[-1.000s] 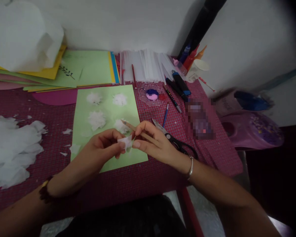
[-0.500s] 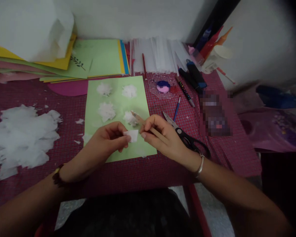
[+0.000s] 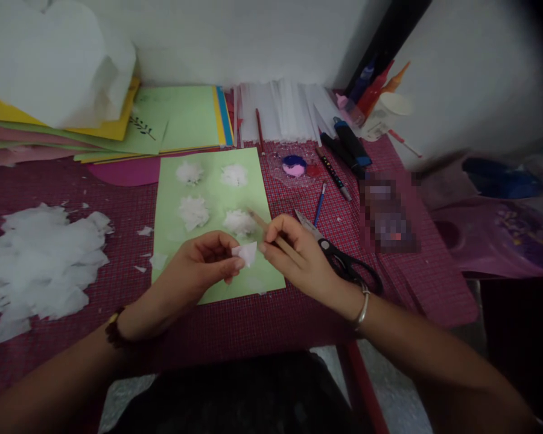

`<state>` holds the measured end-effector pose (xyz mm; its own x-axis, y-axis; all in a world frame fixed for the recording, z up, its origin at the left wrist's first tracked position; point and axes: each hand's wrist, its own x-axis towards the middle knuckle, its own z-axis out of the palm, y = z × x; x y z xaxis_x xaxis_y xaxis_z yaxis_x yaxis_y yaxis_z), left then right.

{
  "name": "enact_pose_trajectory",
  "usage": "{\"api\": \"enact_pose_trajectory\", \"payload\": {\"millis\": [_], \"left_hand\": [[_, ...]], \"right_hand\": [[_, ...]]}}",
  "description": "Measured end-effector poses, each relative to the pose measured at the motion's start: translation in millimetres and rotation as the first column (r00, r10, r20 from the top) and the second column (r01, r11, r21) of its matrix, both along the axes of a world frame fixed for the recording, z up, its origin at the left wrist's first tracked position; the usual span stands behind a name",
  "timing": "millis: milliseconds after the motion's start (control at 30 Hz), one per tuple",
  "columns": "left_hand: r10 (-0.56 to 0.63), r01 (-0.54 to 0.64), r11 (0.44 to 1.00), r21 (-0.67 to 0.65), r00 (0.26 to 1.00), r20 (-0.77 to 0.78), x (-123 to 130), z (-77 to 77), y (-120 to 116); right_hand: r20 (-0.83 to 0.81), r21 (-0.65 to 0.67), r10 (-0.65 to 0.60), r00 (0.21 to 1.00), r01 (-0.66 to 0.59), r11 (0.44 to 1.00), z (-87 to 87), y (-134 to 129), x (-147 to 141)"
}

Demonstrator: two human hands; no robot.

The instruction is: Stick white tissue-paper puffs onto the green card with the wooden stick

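Note:
Between the thumb and fingers of my left hand (image 3: 208,262) is a small white piece of paper (image 3: 247,253). My right hand (image 3: 301,250) is closed around a thin wooden pencil-like stick (image 3: 271,232), its tip pointing up and to the left. Both hands hover over a light green sheet (image 3: 215,196). On that sheet sit several fluffy white paper tufts, among them one (image 3: 239,222) just beyond the stick's tip and another (image 3: 193,212) to its left. The paper piece and the stick are apart.
A heap of white paper pieces (image 3: 49,262) lies at the left. Black-handled scissors (image 3: 344,259) rest beside my right wrist. Farther back are a plastic palette with paint (image 3: 294,166), a blue brush (image 3: 320,205), a marker (image 3: 335,175), white strips (image 3: 283,114) and stacked coloured sheets (image 3: 187,117).
The camera view has shifted slightly, so the table things appear lower. My left hand has moved a little to the right with the paper piece, which is tilted differently. My right hand keeps the stick.

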<state>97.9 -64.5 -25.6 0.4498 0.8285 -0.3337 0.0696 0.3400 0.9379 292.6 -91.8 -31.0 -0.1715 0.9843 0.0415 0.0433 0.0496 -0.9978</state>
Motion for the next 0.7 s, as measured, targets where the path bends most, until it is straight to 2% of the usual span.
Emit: {"api": "enact_pose_trajectory", "payload": {"millis": [100,333,533,600,700], "left_hand": [[0.036,-0.035,0.999,0.03,0.999,-0.038,0.8,-1.8,-0.5],[-0.003,0.005,0.999,0.054,1.0,-0.024,-1.4,-4.1,-0.7],[-0.033,0.041,0.995,0.092,0.995,-0.09,2.5,-1.1,-0.3],[0.003,0.013,0.994,0.111,0.99,-0.141,-5.1,3.3,0.7],[0.063,-0.012,0.983,0.183,0.96,-0.275,-35.8,12.1,3.8]], "right_hand": [[0.061,0.081,0.001,0.998,-0.006,0.997,2.9,-3.8,-0.5],[0.029,0.024,0.126,0.992,-0.127,0.992,-3.7,-3.3,-6.7],[0.049,-0.002,0.05,0.998,-0.05,0.999,-5.4,-1.6,-6.1],[0.036,-0.017,0.03,0.999,-0.029,0.999,-6.1,-0.4,-3.8],[0.005,-0.042,0.016,1.0,-0.016,0.999,-6.6,1.5,0.2]]}}
